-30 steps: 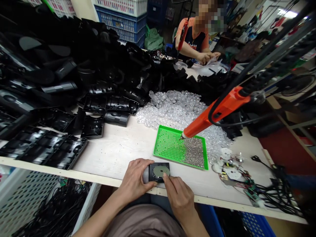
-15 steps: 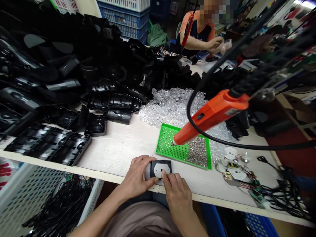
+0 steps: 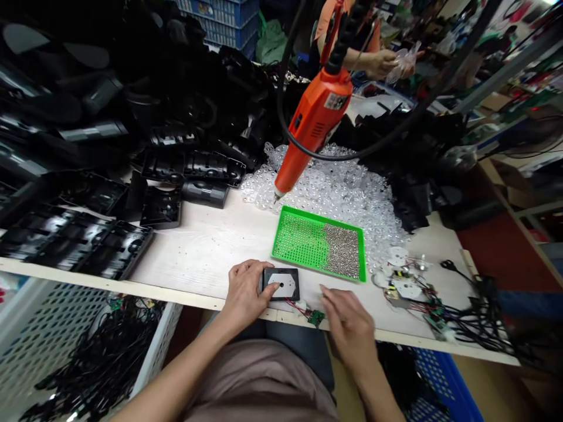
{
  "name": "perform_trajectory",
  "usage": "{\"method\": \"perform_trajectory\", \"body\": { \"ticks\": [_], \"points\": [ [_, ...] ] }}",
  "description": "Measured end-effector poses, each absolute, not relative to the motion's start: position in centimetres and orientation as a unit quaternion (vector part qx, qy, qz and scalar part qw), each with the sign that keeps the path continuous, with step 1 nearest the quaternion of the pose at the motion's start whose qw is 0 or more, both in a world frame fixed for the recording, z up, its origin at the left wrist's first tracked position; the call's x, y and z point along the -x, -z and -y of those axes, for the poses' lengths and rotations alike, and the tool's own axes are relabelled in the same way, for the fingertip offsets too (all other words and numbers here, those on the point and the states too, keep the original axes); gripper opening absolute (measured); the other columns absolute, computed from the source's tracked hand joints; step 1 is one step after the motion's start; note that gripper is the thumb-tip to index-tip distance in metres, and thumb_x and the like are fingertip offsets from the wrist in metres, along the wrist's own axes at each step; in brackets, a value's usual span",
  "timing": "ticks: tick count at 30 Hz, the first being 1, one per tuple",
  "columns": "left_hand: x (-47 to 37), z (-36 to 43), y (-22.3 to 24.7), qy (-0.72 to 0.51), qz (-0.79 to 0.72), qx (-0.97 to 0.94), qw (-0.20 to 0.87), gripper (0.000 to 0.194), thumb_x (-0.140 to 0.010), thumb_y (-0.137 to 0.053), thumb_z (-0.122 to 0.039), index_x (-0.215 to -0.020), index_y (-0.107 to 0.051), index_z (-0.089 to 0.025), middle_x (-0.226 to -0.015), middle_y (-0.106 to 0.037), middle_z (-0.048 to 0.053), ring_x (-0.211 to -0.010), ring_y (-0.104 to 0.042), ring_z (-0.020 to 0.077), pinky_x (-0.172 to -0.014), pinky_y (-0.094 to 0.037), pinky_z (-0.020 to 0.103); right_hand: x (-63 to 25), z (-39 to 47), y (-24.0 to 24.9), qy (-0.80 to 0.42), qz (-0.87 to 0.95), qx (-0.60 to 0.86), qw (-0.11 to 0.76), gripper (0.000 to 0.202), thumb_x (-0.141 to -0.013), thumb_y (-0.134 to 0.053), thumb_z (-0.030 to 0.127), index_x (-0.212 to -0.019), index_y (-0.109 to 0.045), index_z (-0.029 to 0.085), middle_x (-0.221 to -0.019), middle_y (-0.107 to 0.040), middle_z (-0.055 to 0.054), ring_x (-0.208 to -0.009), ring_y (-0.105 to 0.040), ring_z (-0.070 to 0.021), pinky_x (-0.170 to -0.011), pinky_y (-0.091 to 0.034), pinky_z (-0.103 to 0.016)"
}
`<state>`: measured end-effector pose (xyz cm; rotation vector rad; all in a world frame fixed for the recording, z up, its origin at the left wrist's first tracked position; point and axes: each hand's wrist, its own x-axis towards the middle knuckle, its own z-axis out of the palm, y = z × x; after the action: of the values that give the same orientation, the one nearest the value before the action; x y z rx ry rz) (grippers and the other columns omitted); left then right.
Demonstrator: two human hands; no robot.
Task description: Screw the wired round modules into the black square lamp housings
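Note:
My left hand (image 3: pixel 248 293) grips the left side of a small black rectangular case (image 3: pixel 294 285) near the table's front edge, its thumb resting on the pale plate (image 3: pixel 282 285) inside. Red wires run from the case to a small green circuit board (image 3: pixel 315 317). To the right of the board, my right hand (image 3: pixel 347 319) is slightly blurred, thumb and index finger apart, with nothing visible between them. Behind the case lies a green tray (image 3: pixel 303 237) with small metal screws (image 3: pixel 343 251) in its right part. An orange electric screwdriver (image 3: pixel 308 126) hangs above, over clear plastic pieces (image 3: pixel 352 187).
Black plastic shells (image 3: pixel 105 249) cover the left and back of the table (image 3: pixel 206 246). Wired plates and boards (image 3: pixel 407 288) with black cables lie at the right. Crates stand below the front edge. Across the table, a person's hand (image 3: pixel 382 63) holds clear plastic.
My right hand has left the case and moved right. The green board and red wires have come into view. The screwdriver has swung left and back, away from over the tray.

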<state>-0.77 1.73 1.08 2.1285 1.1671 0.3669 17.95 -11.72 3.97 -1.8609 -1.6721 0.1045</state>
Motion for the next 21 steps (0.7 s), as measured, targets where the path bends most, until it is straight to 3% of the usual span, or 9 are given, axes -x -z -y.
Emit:
{"method": "perform_trajectory", "body": {
  "ticks": [6, 10, 13, 16, 19, 21],
  "points": [
    [0.5, -2.0, -1.2, -0.124, -0.464, -0.808, 0.342, 0.031, -0.081, -0.064, -0.027, -0.111, -0.058, -0.022, -0.107, -0.065, 0.005, -0.111, -0.053, 0.0279, -0.097, -0.031, 0.047, -20.1, 14.9, -3.6, -0.056, 0.602, 0.756, 0.252, 0.019, -0.094, -0.051, 0.024, -0.098, -0.069, 0.020, -0.088, -0.072, -0.004, -0.082, -0.065, -0.0187, -0.076, -0.052, -0.033],
    [0.5, -2.1, -1.2, -0.125, -0.470, -0.803, 0.344, 0.031, -0.081, -0.064, -0.028, -0.110, -0.059, -0.022, -0.109, -0.066, 0.006, -0.112, -0.054, 0.0272, -0.098, -0.030, 0.047, -19.0, 14.9, -3.1, -0.087, 0.601, 0.761, 0.229, 0.023, -0.095, -0.048, 0.026, -0.107, -0.066, 0.021, -0.100, -0.072, -0.006, -0.092, -0.065, -0.0201, -0.081, -0.052, -0.035],
    [0.5, -2.1, -1.1, -0.126, -0.468, -0.804, 0.345, 0.031, -0.081, -0.064, -0.028, -0.110, -0.058, -0.022, -0.110, -0.066, 0.006, -0.114, -0.053, 0.0273, -0.099, -0.031, 0.047, -18.1, 14.5, -2.9, -0.105, 0.621, 0.755, 0.183, 0.032, -0.088, -0.060, 0.032, -0.118, -0.061, 0.022, -0.110, -0.070, -0.007, -0.099, -0.064, -0.0247, -0.082, -0.051, -0.039],
    [0.5, -1.9, -0.9, -0.139, -0.468, -0.805, 0.337, 0.032, -0.081, -0.064, -0.029, -0.112, -0.058, -0.023, -0.111, -0.066, 0.006, -0.113, -0.054, 0.0272, -0.099, -0.031, 0.047, -17.3, 14.5, -2.4, -0.112, 0.624, 0.761, 0.137, 0.032, -0.085, -0.064, 0.028, -0.116, -0.060, 0.020, -0.103, -0.071, -0.008, -0.094, -0.064, -0.0275, -0.078, -0.050, -0.042],
    [0.5, -1.7, -0.7, -0.153, -0.470, -0.802, 0.335, 0.032, -0.082, -0.063, -0.028, -0.113, -0.058, -0.023, -0.112, -0.065, 0.006, -0.114, -0.053, 0.0270, -0.100, -0.029, 0.047, -16.8, 14.8, -2.4, -0.141, 0.608, 0.764, 0.165, 0.017, -0.090, -0.055, 0.023, -0.104, -0.063, 0.020, -0.094, -0.070, -0.007, -0.089, -0.065, -0.0240, -0.079, -0.051, -0.040],
    [0.5, -1.6, -0.8, -0.154, -0.471, -0.799, 0.341, 0.031, -0.082, -0.063, -0.028, -0.113, -0.058, -0.024, -0.112, -0.065, 0.005, -0.113, -0.053, 0.0268, -0.100, -0.029, 0.047, -16.7, 14.7, -3.4, -0.182, 0.614, 0.742, 0.198, 0.017, -0.090, -0.056, 0.026, -0.104, -0.065, 0.022, -0.096, -0.070, -0.007, -0.090, -0.065, -0.0225, -0.080, -0.051, -0.038]
  ]
}}
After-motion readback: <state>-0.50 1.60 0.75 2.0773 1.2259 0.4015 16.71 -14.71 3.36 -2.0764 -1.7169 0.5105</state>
